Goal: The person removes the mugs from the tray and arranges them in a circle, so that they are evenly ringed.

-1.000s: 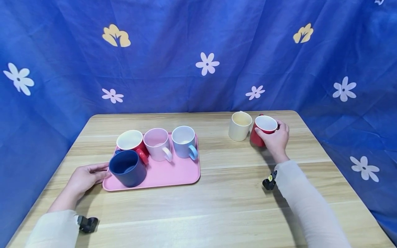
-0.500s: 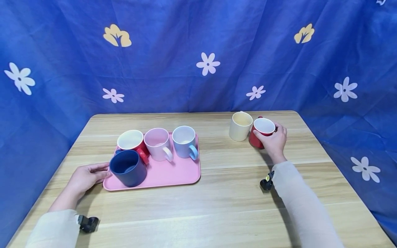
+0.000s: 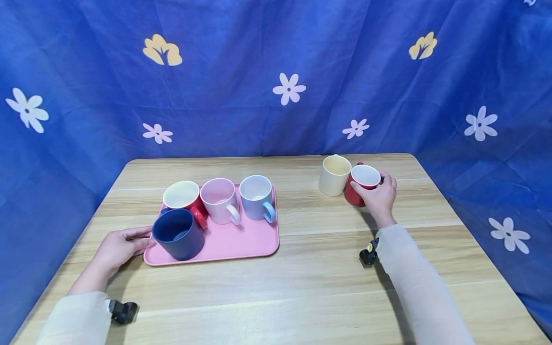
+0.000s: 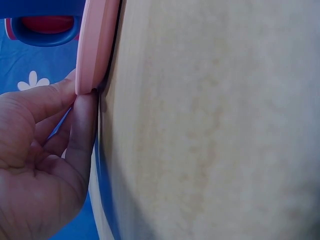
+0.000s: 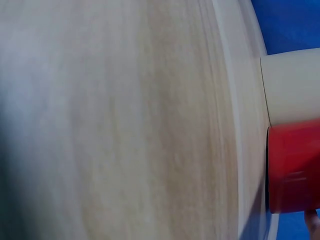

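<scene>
At the back right of the table, my right hand (image 3: 381, 196) grips a red mug (image 3: 354, 195) with a white inside, thumb and fingers spread around its body. That mug stands upright close beside a cream mug (image 3: 332, 184); the right wrist view shows the red wall (image 5: 295, 170) right against the cream one. Over on the left, my left hand (image 3: 116, 247) pinches the left edge of a pink tray (image 3: 250, 244), thumb above and a finger at its underside. Nearest that hand on the tray is a navy mug (image 3: 185, 242), its handle hidden in the head view.
Behind the navy mug on the tray are another red mug (image 3: 197, 206), a pale pink mug (image 3: 217, 208) and a light blue mug (image 3: 254, 206). Wooden table surface (image 3: 302, 278) lies between tray and right arm. A blue flowered curtain (image 3: 241, 115) hangs behind the table.
My right hand has moved the red mug a little to the left and toward the front, closer to the cream mug. The left hand and tray have stayed in place.
</scene>
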### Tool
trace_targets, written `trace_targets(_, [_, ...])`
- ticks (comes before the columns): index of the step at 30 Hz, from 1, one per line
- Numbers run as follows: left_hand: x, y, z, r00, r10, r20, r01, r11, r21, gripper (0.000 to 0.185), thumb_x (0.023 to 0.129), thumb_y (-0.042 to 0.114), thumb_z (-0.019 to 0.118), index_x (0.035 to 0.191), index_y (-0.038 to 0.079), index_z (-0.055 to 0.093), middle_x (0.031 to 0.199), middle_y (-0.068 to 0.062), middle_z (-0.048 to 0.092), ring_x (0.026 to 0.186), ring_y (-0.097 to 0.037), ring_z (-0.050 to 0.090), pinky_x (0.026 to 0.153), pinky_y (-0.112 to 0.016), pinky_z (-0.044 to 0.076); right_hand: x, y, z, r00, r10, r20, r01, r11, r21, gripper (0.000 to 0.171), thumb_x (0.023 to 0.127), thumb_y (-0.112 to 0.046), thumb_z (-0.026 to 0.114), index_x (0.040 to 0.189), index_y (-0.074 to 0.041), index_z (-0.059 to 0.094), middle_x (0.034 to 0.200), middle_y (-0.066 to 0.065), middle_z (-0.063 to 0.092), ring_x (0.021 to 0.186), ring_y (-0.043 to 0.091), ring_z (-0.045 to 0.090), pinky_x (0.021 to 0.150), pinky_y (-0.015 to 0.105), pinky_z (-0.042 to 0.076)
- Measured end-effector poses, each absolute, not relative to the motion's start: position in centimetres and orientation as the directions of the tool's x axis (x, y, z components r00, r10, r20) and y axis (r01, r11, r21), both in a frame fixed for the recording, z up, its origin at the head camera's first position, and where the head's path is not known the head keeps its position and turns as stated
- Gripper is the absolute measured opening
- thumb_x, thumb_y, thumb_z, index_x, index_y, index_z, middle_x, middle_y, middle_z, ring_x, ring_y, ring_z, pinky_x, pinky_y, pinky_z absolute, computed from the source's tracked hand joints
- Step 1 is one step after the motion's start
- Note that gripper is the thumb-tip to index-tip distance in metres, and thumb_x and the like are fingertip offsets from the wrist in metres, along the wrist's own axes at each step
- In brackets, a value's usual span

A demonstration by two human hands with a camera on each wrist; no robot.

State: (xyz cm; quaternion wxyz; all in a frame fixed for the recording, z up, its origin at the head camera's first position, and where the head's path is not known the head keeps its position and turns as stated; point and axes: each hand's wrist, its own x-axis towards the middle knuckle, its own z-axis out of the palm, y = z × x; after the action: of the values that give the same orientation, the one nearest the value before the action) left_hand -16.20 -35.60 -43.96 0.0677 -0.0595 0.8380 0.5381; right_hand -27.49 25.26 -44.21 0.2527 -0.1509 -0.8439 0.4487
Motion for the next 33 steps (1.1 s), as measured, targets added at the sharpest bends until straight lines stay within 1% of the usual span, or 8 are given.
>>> trace_targets(10, [-16.2, -35.7, -44.2, -0.985, -0.034, -0.171, -0.169, 0.427, 0.888, 0.059, 0.085, 0.011, 0.073, 0.128, -0.019, 0.045, 0.091, 0.015, 0.066, 0.081, -0.001, 0.064, 0.072, -0.019, 0.056, -27.5, 25.1, -44.4, -0.828, 0.485, 0.282, 0.038, 0.55, -0.834, 0.087, 0.064, -0.041, 0.087, 0.129, 0.001, 0.047, 0.127, 0.018, 0.044, 0.119, 0.031, 0.041, 0.101, 0.044, 0.041])
trace_targets(15, [-16.1, -35.6, -44.1, -0.984, -0.04, -0.172, -0.172, 0.445, 0.879, 0.057, 0.086, 0.01, 0.071, 0.128, -0.019, 0.046, 0.09, 0.017, 0.065, 0.079, 0.001, 0.063, 0.071, -0.018, 0.055, -27.4, 24.9, -44.6, -0.822, 0.488, 0.292, 0.018, 0.536, -0.844, 0.086, 0.064, -0.039, 0.087, 0.129, 0.0, 0.047, 0.126, 0.018, 0.044, 0.119, 0.031, 0.041, 0.101, 0.043, 0.04])
trace_targets(18, [-16.1, -35.6, -44.0, -0.984, -0.043, -0.175, -0.175, 0.447, 0.877, 0.058, 0.086, 0.01, 0.072, 0.129, -0.019, 0.045, 0.09, 0.017, 0.065, 0.079, 0.002, 0.063, 0.071, -0.018, 0.055, -27.2, 24.7, -44.7, -0.821, 0.491, 0.291, 0.013, 0.526, -0.85, 0.085, 0.066, -0.037, 0.087, 0.132, -0.001, 0.046, 0.127, 0.018, 0.043, 0.119, 0.03, 0.04, 0.102, 0.042, 0.04])
trace_targets(23, [-16.1, -35.6, -44.0, -0.984, -0.04, -0.175, -0.174, 0.448, 0.877, 0.059, 0.086, 0.012, 0.073, 0.129, -0.019, 0.045, 0.091, 0.015, 0.066, 0.08, 0.002, 0.063, 0.071, -0.019, 0.056, -26.9, 24.4, -44.6, -0.822, 0.5, 0.271, 0.015, 0.496, -0.868, 0.087, 0.068, -0.034, 0.087, 0.136, -0.002, 0.044, 0.129, 0.019, 0.04, 0.121, 0.032, 0.041, 0.103, 0.041, 0.04])
trace_targets(27, [-16.2, -35.6, -44.0, -0.983, -0.041, -0.178, -0.177, 0.447, 0.877, 0.058, 0.086, 0.01, 0.072, 0.129, -0.019, 0.046, 0.09, 0.016, 0.066, 0.08, 0.003, 0.062, 0.071, -0.018, 0.055, -26.6, 24.2, -44.5, -0.821, 0.513, 0.252, 0.008, 0.452, -0.892, 0.089, 0.068, -0.032, 0.087, 0.139, -0.002, 0.041, 0.131, 0.02, 0.039, 0.122, 0.032, 0.044, 0.104, 0.038, 0.04])
trace_targets(33, [-16.2, -35.6, -44.1, -0.983, -0.043, -0.179, -0.179, 0.447, 0.876, 0.057, 0.086, 0.01, 0.072, 0.129, -0.018, 0.045, 0.09, 0.017, 0.065, 0.079, 0.003, 0.062, 0.071, -0.018, 0.055, -25.8, 24.0, -44.2, -0.799, 0.546, 0.251, -0.013, 0.402, -0.915, 0.087, 0.072, -0.029, 0.084, 0.141, -0.001, 0.038, 0.135, 0.019, 0.039, 0.121, 0.029, 0.044, 0.103, 0.038, 0.038])
